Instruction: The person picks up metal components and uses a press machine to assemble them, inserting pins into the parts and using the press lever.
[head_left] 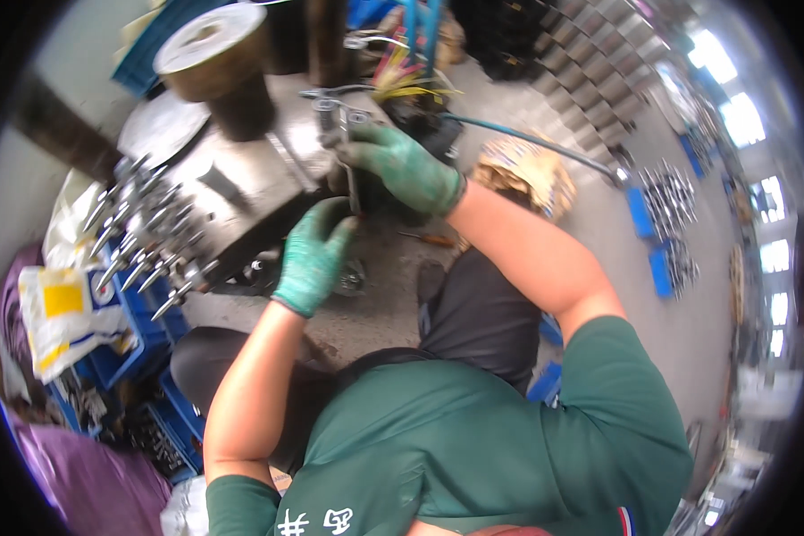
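My right hand [406,170], in a green glove with dark fingertips, is closed around a slim upright metal rod [351,183] in front of the metal worktable [255,192]. The rod's upper end runs up beside a metal fitting with round holes [339,112]. Lower and to the left, my left hand [311,259], gloved in green too, has its thumb and fingers curled together at the rod's lower end. Motion blur softens the fingertips and the exact contact there. A loose narrow metal bar [290,161] lies on the tabletop, left of the rod.
Pointed metal parts [152,223] crowd the table's left corner, above blue bins [143,313]. A heavy cylindrical block [213,54] stands at the back. Behind my right hand a long bar [536,141] juts rightward over a woven sack [527,174]. A screwdriver-like tool [433,238] lies below.
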Demonstrator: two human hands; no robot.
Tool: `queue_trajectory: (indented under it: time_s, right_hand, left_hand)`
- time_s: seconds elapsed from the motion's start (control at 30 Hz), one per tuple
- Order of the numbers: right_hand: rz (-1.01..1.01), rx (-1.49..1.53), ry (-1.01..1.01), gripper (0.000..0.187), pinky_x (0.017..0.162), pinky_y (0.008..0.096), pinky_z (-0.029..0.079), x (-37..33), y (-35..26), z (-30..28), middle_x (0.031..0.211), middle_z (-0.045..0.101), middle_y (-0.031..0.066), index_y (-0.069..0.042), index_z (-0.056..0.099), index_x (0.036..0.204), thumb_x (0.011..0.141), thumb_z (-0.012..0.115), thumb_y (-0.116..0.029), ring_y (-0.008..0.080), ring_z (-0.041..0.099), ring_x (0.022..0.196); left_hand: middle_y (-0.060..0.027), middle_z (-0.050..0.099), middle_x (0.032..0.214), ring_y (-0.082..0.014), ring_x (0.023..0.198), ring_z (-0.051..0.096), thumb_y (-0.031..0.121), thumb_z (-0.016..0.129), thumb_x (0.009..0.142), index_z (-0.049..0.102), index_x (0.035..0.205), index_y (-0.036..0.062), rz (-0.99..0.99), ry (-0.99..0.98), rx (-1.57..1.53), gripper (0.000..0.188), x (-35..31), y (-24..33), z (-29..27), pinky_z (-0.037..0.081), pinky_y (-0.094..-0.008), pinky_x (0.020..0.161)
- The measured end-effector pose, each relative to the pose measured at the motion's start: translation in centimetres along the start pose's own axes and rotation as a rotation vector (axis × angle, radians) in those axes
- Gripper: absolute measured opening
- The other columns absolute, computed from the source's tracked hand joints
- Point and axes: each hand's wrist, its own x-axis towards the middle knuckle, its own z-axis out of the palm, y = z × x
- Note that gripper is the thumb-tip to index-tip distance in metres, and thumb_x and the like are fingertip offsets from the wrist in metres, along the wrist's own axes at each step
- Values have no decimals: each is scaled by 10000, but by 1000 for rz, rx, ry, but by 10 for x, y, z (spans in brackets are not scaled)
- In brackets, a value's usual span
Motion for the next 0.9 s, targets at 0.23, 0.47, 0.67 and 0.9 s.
queue_trajectory:
  time_s: [0.23, 0.47, 0.67, 0.9]
  right_hand:
    - [675, -135, -266, 576, 987, 393, 556, -99, -4, -138, 1228, 755, 178, -44, 697, 1332, 971, 706, -493, 273, 715, 1143]
    - [1410, -533, -474, 504, 986, 454, 557, -381, 22, -201, 1097, 782, 188, -89, 768, 1219, 967, 627, -502, 315, 745, 1061]
    - [1683, -701, -283, 354, 995, 457, 560, -507, 47, -211, 1191, 755, 216, -132, 781, 1193, 886, 681, -274, 361, 725, 1135]
    - [1726, -820, -454, 318, 999, 474, 568, -537, 85, -209, 1243, 735, 204, -142, 783, 1177, 895, 642, -181, 390, 709, 1171]
  left_hand:
    - [-192, 694, 1150, -369, 1041, 693, 163, 732, 971, 679, 1257, 35, 110, -413, 534, 318, -27, 12, 7, 557, -426, 916]
    - [-206, 677, 1167, -421, 1107, 657, 236, 726, 963, 685, 1281, 64, 97, -803, 858, 364, -38, 8, 16, 547, -503, 952]
    - [-210, 677, 1192, -426, 1128, 652, 273, 721, 963, 706, 1265, 84, -17, -851, 924, 356, -44, -20, 16, 537, -502, 983]
    - [-214, 682, 1199, -420, 1137, 652, 269, 709, 958, 719, 1216, 79, -84, -817, 982, 321, -44, -54, 9, 535, -493, 993]
